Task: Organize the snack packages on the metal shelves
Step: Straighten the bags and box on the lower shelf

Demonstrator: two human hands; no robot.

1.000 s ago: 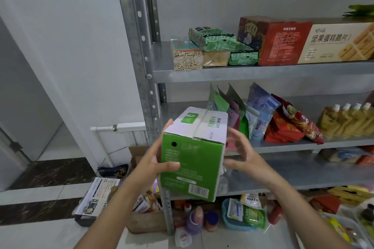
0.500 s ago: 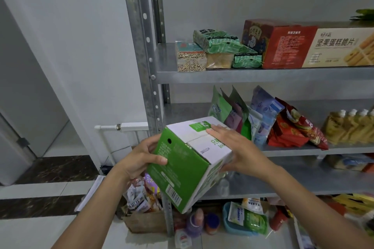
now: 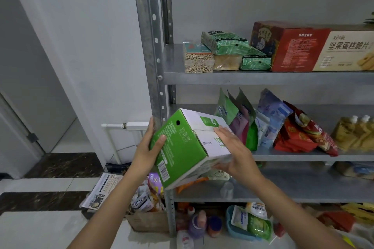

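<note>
Two hands hold one green-and-white carton [image 3: 182, 147] tilted in the air, before the shelf upright [image 3: 150, 46] | left hand [image 3: 148, 148]: thumb on green face, fingers [image 3: 151, 127] wrapped behind the end | right hand [image 3: 235, 153]: fingers flat on white top, thumb beneath, clamping | snack pouches [image 3: 269, 115] stand on middle shelf [image 3: 303, 156] just behind

Metal shelves [image 3: 263, 78] (snack packages [image 3: 224, 43] aboard)

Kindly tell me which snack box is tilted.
The green-and-white cardboard box between left hand and right hand; the red-and-cream box lies flat on the top metal shelf.
</note>
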